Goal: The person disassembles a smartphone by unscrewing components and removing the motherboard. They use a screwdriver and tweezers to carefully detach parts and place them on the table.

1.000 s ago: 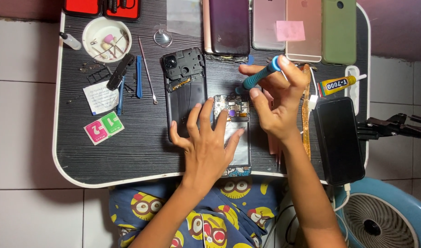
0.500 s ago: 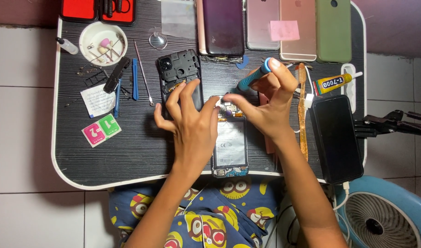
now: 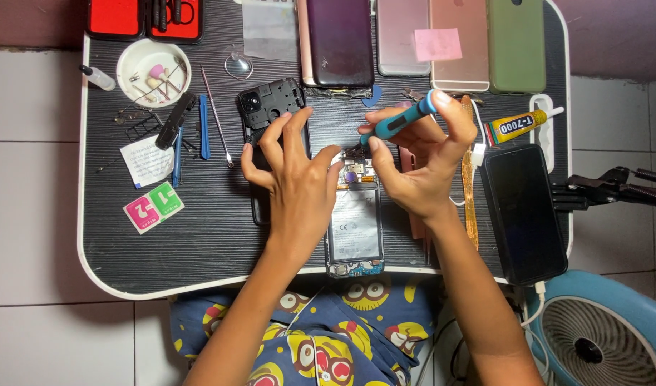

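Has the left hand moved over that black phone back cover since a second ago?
Yes. The left hand has slid away from the opened phone toward the white bowl side, and its fingers now lie over the black back cover.

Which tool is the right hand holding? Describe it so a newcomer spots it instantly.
Start at the dark table, then the opened phone lying at its middle front. Above the phone's top end, the right hand pinches a small screwdriver held at a slant. Its blue handle and being held set it apart from the flat blue pry tools lying on the table at the left.

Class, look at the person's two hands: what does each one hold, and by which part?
The right hand holds a blue screwdriver by its handle. The left hand grips nothing; it rests on the opened phone.
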